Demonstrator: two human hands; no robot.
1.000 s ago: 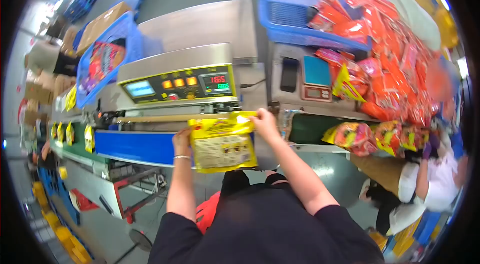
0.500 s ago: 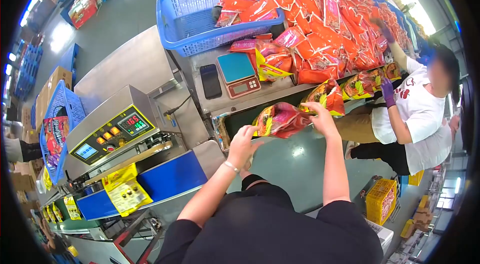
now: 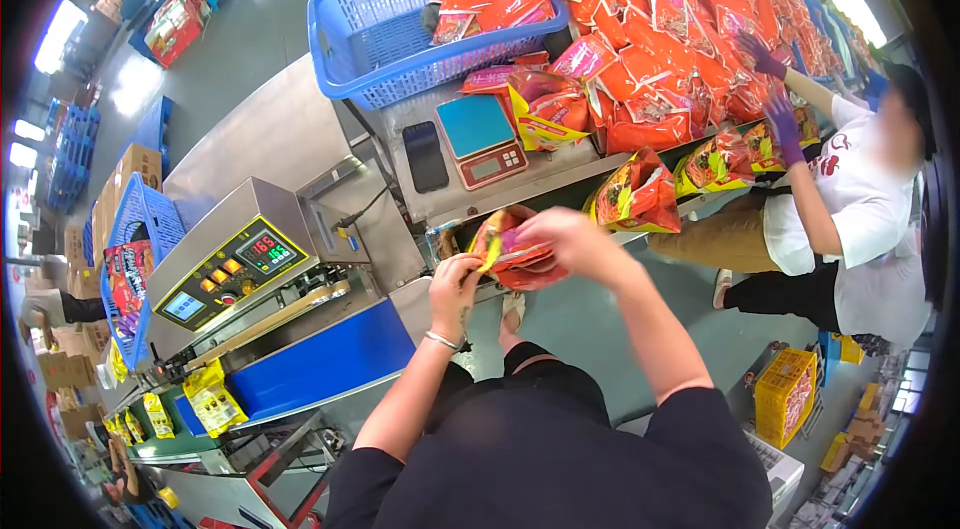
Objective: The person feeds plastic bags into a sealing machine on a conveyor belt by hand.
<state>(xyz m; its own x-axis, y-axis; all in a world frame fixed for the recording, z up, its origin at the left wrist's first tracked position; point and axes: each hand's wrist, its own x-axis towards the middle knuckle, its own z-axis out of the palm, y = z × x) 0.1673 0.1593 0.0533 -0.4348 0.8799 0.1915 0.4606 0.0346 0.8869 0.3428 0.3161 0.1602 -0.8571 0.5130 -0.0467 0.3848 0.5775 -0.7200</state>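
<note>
A yellow and red food bag with a pinkish-red packet at its mouth is in front of me, at the near end of the conveyor. My left hand pinches the bag's left edge between thumb and fingers. Over the bag's mouth is my right hand, blurred by motion, its fingertips at the pinkish-red packet. Whether those fingers grip anything cannot be made out. Just right of it stands another filled bag on the conveyor, with more bags in a row beyond.
Beyond lie a scale, a phone, a blue basket and a large heap of red packets. At left is a sealing machine with a yellow bag on its belt. A co-worker in purple gloves stands right.
The bag has come left and nearer me. My left hand now pinches its edge; my right hand has moved left to its mouth. The yellow bag on the sealing machine's belt has travelled left.
</note>
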